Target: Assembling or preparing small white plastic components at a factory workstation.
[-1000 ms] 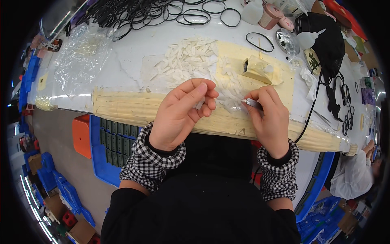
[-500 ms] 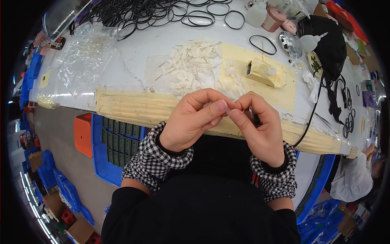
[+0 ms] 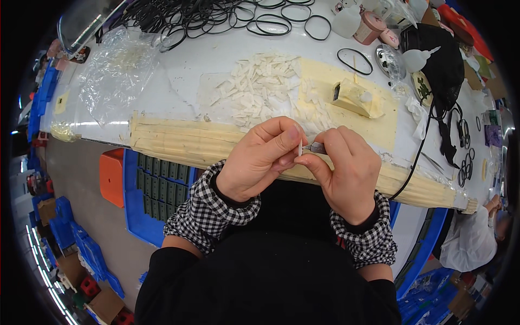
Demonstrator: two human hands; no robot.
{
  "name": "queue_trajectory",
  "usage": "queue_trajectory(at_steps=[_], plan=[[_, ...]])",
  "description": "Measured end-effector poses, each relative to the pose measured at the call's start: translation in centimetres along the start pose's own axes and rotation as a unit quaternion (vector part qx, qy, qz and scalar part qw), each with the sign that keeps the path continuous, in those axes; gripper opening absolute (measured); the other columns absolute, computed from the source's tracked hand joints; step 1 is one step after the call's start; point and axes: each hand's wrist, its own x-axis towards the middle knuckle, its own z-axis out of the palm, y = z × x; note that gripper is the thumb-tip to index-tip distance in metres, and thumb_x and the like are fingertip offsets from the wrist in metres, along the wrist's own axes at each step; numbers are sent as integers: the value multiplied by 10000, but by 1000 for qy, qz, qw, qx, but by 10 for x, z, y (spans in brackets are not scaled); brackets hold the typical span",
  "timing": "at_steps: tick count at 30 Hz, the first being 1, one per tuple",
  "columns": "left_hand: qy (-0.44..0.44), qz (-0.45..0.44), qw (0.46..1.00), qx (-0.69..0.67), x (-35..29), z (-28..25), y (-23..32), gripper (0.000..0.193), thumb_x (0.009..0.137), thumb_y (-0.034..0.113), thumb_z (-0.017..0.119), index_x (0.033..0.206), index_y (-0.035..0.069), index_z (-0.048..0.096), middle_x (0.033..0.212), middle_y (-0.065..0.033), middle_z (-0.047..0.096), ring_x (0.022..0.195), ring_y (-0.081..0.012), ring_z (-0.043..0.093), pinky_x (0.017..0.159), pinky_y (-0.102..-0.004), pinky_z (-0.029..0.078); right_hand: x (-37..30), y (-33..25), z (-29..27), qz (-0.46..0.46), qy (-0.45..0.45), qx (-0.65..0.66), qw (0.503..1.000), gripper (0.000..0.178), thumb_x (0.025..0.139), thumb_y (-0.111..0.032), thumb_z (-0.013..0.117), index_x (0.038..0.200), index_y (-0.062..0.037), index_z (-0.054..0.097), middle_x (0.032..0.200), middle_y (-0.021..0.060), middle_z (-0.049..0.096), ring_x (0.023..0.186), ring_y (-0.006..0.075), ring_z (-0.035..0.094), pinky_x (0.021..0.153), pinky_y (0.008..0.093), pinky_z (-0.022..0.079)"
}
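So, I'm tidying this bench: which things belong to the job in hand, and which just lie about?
Seemingly in use:
white strip in the left hand
small grey tool in the right hand
heaped white pieces

Seemingly lying about:
black rings
crumpled clear plastic
pink jar

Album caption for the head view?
Left hand pinching a thin white strip, right hand holding a slim grey metallic-looking tool beside it.
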Motion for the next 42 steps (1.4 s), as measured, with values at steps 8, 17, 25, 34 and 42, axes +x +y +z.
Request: queue_trajectory(at_steps=[8, 17, 25, 34, 42], plan=[[-20, -7, 999, -41, 0, 2, -1, 166, 982, 208, 537, 946, 51, 576, 745, 18, 517, 652, -51, 413, 617, -175, 371, 0, -1, 1, 8, 0, -6, 1000, 383, 788, -464, 650, 784, -97, 545, 660, 43, 459, 584, 226, 524, 505, 335, 405], [-8, -8, 1000, -1, -1, -1, 0, 159, 980, 198, 541, 938, 52, 587, 729, 29, 515, 619, -40, 418, 551, -165, 353, 0, -2, -1, 14, -13, -2, 1000, 376, 773, -450, 668, 780, -92, 553, 653, 48, 459, 582, 232, 517, 506, 337, 403], [-8, 2, 1000, 17, 0, 0, 0, 148, 977, 185, 544, 928, 55, 594, 723, 41, 513, 622, -34, 429, 534, -161, 350, 0, -5, -6, 17, -26, -8, 999, 379, 774, -424, 675, 767, -63, 559, 648, 68, 456, 582, 248, 496, 508, 346, 393], [-19, 7, 1000, -10, 1, 0, -3, 146, 980, 183, 537, 943, 52, 588, 729, 26, 515, 627, -41, 420, 561, -166, 362, 0, -4, -3, 23, -6, -2, 1000, 398, 774, -437, 675, 773, -58, 553, 655, 65, 464, 596, 251, 500, 522, 349, 400], [-16, -1, 1000, -8, 2, -1, -4, 152, 982, 191, 535, 946, 51, 581, 735, 21, 527, 625, -38, 419, 551, -163, 354, -2, -4, -6, 29, -28, -3, 999, 403, 778, -442, 670, 770, -58, 550, 660, 69, 471, 600, 255, 505, 521, 346, 399]])
